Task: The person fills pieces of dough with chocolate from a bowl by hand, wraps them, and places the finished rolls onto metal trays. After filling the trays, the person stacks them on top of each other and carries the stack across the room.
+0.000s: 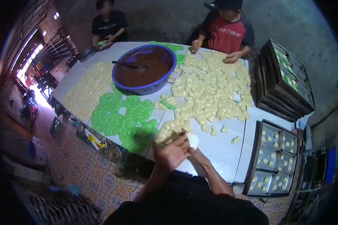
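Pale dough, a small white piece (193,140), sits between the two hands at the near edge of the table (221,150). The left hand (171,152) is curled over it from the left, fingers bent and closed around the piece's left side. The right hand (197,153) comes up from below, its fingers pinching the piece's lower edge; how tightly, the picture does not show.

Just beyond the hands, a few loose pale pieces (218,130) lie apart on the bare tabletop. To the right of the hands stands a metal tray (276,159) with small lumps in its compartments. To the left of the hands spreads a patch of green dough pieces (120,116).

Farther out, a wide heap of pale dough pieces (206,88) covers the table's middle. Beyond the green patch stands a blue basin (144,69) of brown filling with a spoon (129,65) resting in it. Stacked dark trays (285,80) sit far right.

At the far edge, two other people work: one in a red shirt (227,32), one in black (109,26).
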